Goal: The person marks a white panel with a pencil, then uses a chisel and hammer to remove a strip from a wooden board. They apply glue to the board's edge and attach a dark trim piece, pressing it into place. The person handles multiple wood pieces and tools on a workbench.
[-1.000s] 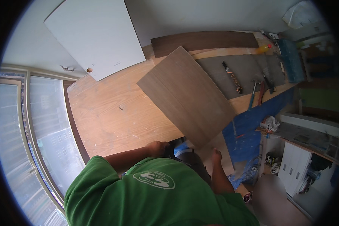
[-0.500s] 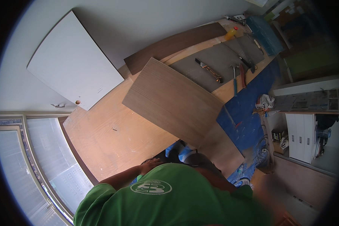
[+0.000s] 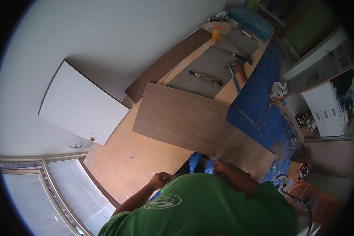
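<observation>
My left hand [image 3: 160, 181] is at waist height by the near edge of the light wood worktop [image 3: 126, 157]. Its fingers look curled; whatever is in them, if anything, does not show. My right hand [image 3: 221, 167] is in front of my body, fingers closed, just below the near edge of a brown wood-grain board [image 3: 181, 118]. What it grips, if anything, is too small to make out. The board lies aslant over the worktop, its right end near a second brown panel [image 3: 249, 149].
A white panel [image 3: 82, 106] leans on the wall. On a grey sheet farther back lie a utility knife [image 3: 205, 78], a hammer [image 3: 233, 78] and a red-handled tool [image 3: 240, 71]. An orange bottle [image 3: 215, 34] stands behind them. Blue sheeting [image 3: 259, 94] covers the floor at right.
My view has turned, so the boards and tools sit differently in it. My left hand has come off my shirt front and curled. My right hand has come into sight before my body.
</observation>
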### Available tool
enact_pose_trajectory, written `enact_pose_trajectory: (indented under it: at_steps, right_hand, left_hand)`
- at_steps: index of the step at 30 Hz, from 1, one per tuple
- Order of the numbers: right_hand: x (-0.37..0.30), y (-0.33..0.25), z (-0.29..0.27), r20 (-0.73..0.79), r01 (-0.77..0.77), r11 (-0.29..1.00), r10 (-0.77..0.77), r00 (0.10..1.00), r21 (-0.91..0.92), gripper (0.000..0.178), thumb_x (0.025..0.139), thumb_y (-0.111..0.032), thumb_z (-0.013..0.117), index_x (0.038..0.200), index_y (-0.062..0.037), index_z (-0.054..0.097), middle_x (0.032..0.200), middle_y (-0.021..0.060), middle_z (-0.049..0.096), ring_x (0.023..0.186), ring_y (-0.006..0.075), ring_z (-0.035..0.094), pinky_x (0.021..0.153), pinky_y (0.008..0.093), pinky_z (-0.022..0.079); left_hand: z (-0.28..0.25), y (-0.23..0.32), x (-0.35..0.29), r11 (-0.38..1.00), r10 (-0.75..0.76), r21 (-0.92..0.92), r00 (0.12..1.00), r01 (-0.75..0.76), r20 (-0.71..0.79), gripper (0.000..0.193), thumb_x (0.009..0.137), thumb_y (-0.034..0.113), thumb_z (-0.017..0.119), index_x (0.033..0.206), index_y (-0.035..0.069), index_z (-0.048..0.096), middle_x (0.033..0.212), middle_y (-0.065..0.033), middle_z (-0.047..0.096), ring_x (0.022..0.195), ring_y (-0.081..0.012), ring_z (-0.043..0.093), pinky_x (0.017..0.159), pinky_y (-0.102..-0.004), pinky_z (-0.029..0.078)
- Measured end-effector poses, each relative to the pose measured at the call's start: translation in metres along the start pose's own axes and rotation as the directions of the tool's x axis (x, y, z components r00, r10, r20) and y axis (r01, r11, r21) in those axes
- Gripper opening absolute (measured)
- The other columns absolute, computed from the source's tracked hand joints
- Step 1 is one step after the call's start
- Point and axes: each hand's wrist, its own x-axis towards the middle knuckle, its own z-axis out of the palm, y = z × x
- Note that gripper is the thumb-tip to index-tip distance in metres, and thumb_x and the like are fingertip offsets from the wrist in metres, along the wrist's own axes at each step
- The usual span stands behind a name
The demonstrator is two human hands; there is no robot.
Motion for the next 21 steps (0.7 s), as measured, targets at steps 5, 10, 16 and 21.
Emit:
enact_pose_trajectory:
  at_steps: [5, 10, 16, 21]
  right_hand:
    - [0.010, 0.049, 0.016, -0.013, 0.162, 0.987, -0.162, 0.987, -0.020, 0.048, 0.081, -0.033, 0.083, 0.121, -0.0088, 0.074, 0.109, 0.0150, 0.076, 0.102, 0.0312, 0.073, 0.094, 0.0411, 0.058]
    - [-0.004, 0.040, -0.015, -0.078, -0.133, 0.934, 0.168, 0.983, 0.332, 0.030, 0.090, -0.030, 0.076, 0.109, -0.0067, 0.072, 0.097, 0.0127, 0.076, 0.091, 0.0293, 0.073, 0.081, 0.0456, 0.059]
    - [-0.030, 0.021, -0.040, -0.126, -0.224, 0.854, 0.316, 0.940, 0.470, 0.025, 0.094, -0.027, 0.071, 0.104, -0.0046, 0.072, 0.091, 0.0139, 0.075, 0.082, 0.0282, 0.073, 0.076, 0.0433, 0.059]
    - [-0.031, -0.001, -0.052, -0.626, 0.096, 0.945, 0.128, 0.770, 0.312, 0.027, 0.095, -0.025, 0.071, 0.111, -0.0028, 0.071, 0.089, 0.0167, 0.073, 0.081, 0.0292, 0.073, 0.074, 0.0424, 0.058]
  left_hand:
    - [-0.036, 0.116, -0.016, 0.783, 0.412, -0.517, 0.911, -0.346, 0.015, 0.067, 0.107, 0.060, 0.049, 0.140, 0.004, 0.065, 0.145, -0.0182, 0.064, 0.138, -0.0298, 0.057, 0.119, -0.0429, 0.039]
    - [-0.030, 0.187, -0.015, 0.791, 0.533, -0.568, 0.714, -0.228, 0.454, 0.067, 0.110, 0.058, 0.044, 0.152, 0.007, 0.056, 0.154, -0.0170, 0.056, 0.142, -0.0296, 0.052, 0.122, -0.0420, 0.036]
    - [-0.003, 0.178, 0.024, 0.882, 0.302, -0.471, 0.760, 0.006, 0.575, 0.055, 0.110, 0.044, 0.050, 0.142, 0.002, 0.064, 0.142, -0.0143, 0.067, 0.129, -0.0251, 0.062, 0.112, -0.0388, 0.046]
    - [-0.041, 0.157, 0.018, 0.802, 0.576, -0.422, 0.735, -0.422, 0.358, 0.041, 0.108, 0.032, 0.053, 0.118, -0.002, 0.072, 0.113, -0.0157, 0.077, 0.102, -0.0226, 0.073, 0.094, -0.0378, 0.056]
